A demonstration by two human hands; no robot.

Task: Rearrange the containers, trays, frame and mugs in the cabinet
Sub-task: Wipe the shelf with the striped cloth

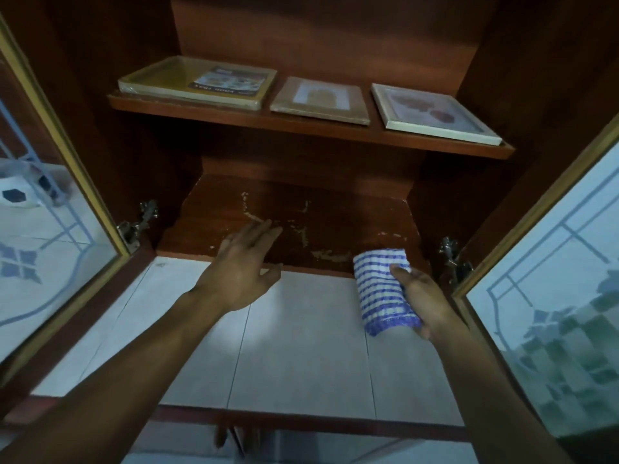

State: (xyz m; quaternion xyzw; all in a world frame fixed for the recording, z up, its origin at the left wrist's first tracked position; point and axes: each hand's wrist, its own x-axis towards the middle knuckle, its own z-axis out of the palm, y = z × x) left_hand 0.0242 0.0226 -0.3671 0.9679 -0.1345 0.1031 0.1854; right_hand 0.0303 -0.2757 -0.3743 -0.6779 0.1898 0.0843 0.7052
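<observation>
Trays [197, 82] — shelved beyond both hands [239, 266]

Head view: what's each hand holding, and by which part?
The right hand grips the blue-and-white cloth by its right side, thumb on top. The left hand holds nothing.

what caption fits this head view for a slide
Right hand holds a blue-striped cloth at the lower shelf, open left hand over its edge; tray and frame above.
</observation>
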